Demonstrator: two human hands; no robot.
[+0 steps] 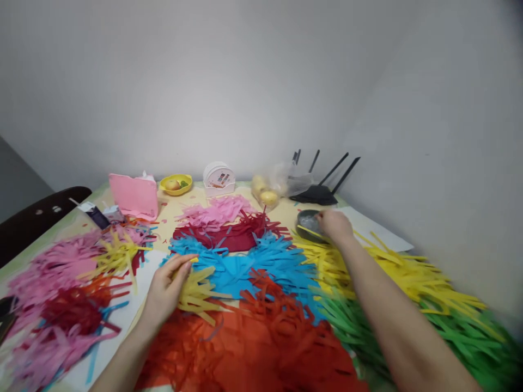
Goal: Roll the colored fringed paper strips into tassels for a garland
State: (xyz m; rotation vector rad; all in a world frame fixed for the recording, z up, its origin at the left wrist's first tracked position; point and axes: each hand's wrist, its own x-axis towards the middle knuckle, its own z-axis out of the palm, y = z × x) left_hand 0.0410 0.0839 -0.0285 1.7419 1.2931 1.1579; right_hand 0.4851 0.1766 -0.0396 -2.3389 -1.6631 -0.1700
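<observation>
The yellow fringed paper point(202, 294) lies on the counter point(169, 209) near me, on top of the blue strips point(245, 261) and the red strips point(261, 337). My left grip point(165, 288) is closed on its upper edge, thumb against fingers. My right grip point(335, 224) is far out at the dark round dish point(306, 219), narrow, holding a thin yellow strip point(309, 233). Under that arm I see the yellow pile point(408, 272) and the green pile point(469, 337)
</observation>
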